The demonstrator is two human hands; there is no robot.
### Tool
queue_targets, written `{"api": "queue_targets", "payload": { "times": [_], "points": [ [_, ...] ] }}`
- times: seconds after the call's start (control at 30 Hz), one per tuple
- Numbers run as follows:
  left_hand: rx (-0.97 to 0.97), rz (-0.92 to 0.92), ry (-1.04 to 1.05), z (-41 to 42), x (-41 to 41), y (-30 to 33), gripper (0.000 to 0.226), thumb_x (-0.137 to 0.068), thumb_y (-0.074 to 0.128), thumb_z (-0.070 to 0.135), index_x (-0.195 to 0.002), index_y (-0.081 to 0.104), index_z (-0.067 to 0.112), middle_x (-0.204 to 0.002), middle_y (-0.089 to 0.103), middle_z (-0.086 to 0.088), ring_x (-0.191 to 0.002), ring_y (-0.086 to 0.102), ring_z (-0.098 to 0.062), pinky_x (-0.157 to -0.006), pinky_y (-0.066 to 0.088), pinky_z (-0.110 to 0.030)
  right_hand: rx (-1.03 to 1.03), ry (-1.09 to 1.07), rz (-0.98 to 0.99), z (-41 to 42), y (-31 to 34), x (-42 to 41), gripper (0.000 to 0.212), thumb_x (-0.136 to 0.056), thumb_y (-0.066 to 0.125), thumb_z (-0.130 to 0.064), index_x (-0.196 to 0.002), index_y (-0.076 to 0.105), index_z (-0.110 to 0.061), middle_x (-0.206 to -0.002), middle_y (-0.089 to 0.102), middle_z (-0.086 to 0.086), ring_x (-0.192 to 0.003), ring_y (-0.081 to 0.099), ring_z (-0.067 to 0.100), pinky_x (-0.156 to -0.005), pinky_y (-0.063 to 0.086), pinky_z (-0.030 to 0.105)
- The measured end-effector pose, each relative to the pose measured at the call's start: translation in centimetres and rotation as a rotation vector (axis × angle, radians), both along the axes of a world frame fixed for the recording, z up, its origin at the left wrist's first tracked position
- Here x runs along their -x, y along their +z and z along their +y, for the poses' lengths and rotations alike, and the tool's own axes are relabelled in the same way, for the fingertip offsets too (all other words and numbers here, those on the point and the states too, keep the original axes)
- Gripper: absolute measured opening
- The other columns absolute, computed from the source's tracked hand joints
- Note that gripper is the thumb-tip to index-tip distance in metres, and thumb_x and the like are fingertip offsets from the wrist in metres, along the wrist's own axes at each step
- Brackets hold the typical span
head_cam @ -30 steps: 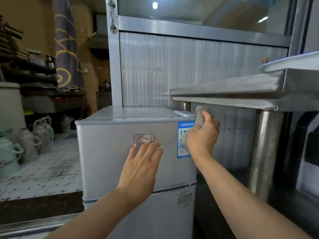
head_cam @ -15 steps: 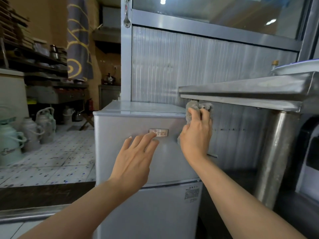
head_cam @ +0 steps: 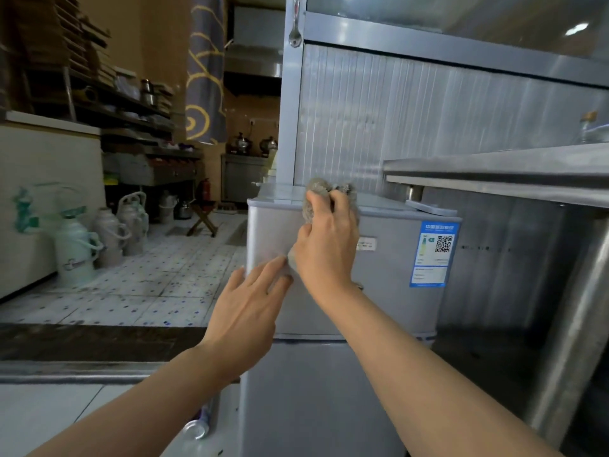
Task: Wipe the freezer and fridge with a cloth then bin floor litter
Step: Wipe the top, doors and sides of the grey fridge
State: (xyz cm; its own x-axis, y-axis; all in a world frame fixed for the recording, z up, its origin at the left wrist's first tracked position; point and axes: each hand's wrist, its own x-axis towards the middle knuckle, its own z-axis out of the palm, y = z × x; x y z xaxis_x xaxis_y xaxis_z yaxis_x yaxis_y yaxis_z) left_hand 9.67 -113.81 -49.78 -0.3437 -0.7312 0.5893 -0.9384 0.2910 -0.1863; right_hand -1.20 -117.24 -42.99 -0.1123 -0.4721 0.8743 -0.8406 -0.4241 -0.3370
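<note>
So the right hand [head_cam: 326, 249] clamps the crumpled grey cloth [head_cam: 318, 196] on the small silver fridge's [head_cam: 389, 258] top-left edge for scrubbing; left hand [head_cam: 247, 308], fingers straight, braces the door.

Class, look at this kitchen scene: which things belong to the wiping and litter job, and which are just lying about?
Belongs to the job:
cloth, gripped by the right hand
fridge
left hand, flat on the fridge door
can on the floor

Just lying about:
flasks
stool
steel table
pots

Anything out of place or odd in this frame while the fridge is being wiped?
Yes: a drink can lies on its side on the floor by the fridge's lower left corner, apparently litter. Otherwise nothing stands out.
</note>
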Motion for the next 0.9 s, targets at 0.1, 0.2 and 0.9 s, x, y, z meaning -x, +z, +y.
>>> {"api": "queue_targets", "payload": {
  "times": [0.1,0.2,0.9],
  "points": [
    [-0.005,-0.044,0.031,0.4,-1.5,-0.3,0.069,-0.069,0.056,0.006,-0.136,0.039,0.016,-0.152,0.023,-0.006,-0.135,0.030,-0.022,-0.105,0.029,-0.037,-0.007,0.075,0.017,0.2,0.1,-1.6,0.044,-0.084,0.054,0.000,-0.126,0.055,-0.015,-0.129,0.048,0.007,-0.113,0.047,0.025,-0.091,0.040,0.031],
    [-0.012,-0.012,0.071,1.2,-2.9,-0.4,0.061,-0.068,0.061,0.006,-0.127,0.049,0.017,-0.149,0.031,-0.007,-0.130,0.041,-0.023,-0.102,0.034,-0.038,-0.018,0.149,0.058,0.3,0.2,-2.9,0.047,-0.084,0.054,0.002,-0.128,0.054,-0.016,-0.129,0.048,0.005,-0.114,0.045,0.024,-0.095,0.038,0.030],
    [0.020,0.162,0.114,4.3,-6.3,-1.2,0.062,-0.072,0.060,0.007,-0.130,0.042,0.022,-0.140,0.041,0.002,-0.124,0.042,-0.018,-0.103,0.030,-0.033,-0.062,0.392,0.165,4.8,0.2,-0.8,0.046,-0.081,0.052,0.009,-0.118,0.059,-0.017,-0.116,0.060,0.000,-0.109,0.049,0.015,-0.081,0.030,0.016]
  ]
}}
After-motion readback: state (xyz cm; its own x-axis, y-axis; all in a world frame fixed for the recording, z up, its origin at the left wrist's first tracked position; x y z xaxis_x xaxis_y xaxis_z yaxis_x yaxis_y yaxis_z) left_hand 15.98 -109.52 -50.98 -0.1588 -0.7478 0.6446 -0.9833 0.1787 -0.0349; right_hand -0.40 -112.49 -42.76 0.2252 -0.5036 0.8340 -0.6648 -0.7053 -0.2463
